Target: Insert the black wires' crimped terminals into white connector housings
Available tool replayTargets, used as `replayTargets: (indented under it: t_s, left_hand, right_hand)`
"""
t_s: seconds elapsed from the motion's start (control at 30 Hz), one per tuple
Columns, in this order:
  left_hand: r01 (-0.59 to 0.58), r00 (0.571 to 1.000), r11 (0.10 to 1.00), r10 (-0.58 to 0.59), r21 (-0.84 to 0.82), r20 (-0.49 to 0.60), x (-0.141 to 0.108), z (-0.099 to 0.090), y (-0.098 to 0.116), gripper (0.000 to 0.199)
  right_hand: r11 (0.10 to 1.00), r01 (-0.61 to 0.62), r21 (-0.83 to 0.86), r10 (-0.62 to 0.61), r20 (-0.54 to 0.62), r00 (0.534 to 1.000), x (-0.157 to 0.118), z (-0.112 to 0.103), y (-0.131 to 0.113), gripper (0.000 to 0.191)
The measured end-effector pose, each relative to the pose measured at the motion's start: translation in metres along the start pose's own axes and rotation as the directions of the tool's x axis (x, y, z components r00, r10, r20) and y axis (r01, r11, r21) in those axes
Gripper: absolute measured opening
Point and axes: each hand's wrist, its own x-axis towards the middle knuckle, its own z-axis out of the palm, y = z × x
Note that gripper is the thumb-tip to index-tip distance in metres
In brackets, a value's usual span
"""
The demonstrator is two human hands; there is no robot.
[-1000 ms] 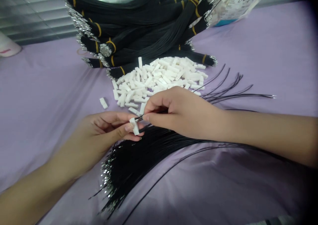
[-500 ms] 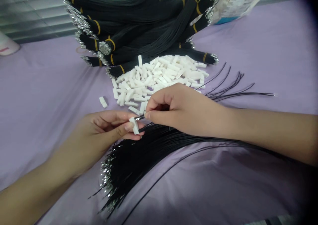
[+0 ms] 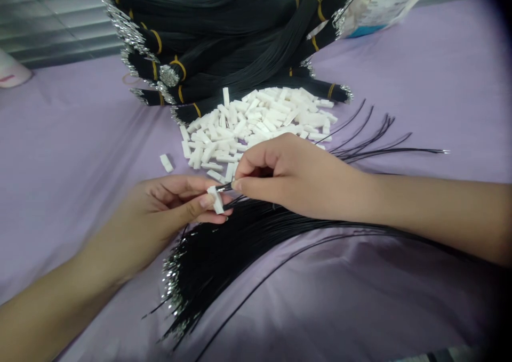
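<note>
Between the thumb and fingers of my left hand is a small white plastic connector housing, held tilted. My right hand pinches black wires with silvery metal ends close to the housing's right side. Their tips meet the housing's edge; how deep they sit inside I cannot tell. Another black wire runs from the housing's lower part under my right hand. Below both hands lies a loose spread of black wires with shiny terminals at the left end. Just behind my right hand is a heap of white connector housings.
Tied bundles of black wires with yellow bands are stacked at the back. A clear bag with a label stands at the back right, and a white roll-like object at far left. One loose housing lies on the purple cloth.
Both hands keep nearly the same place and grip. The housing in my left hand has shifted up very slightly; the wires stay pinched in my right hand.
</note>
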Motion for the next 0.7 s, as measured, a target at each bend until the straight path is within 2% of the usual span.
replayTargets:
  t_s: [0.17,0.53,0.7]
  left_hand:
    - [-0.011,1.000,1.000,0.011,-0.017,-0.003,-0.0004,0.0032,0.0014,0.010]
    - [-0.053,0.999,0.998,0.053,0.030,0.002,0.0007,0.0039,0.0025,0.006]
    - [-0.069,0.997,0.996,0.066,0.060,0.051,0.0038,-0.0011,-0.0027,0.007]
  right_hand:
    - [1.000,-0.013,0.013,0.013,0.014,1.000,0.0009,0.0006,0.0004,0.013]
    - [0.999,0.038,0.011,-0.038,-0.018,0.999,0.0014,0.0034,0.0021,0.013]
    - [0.998,0.068,0.006,-0.068,-0.020,0.998,0.0003,0.0045,0.0024,0.012]
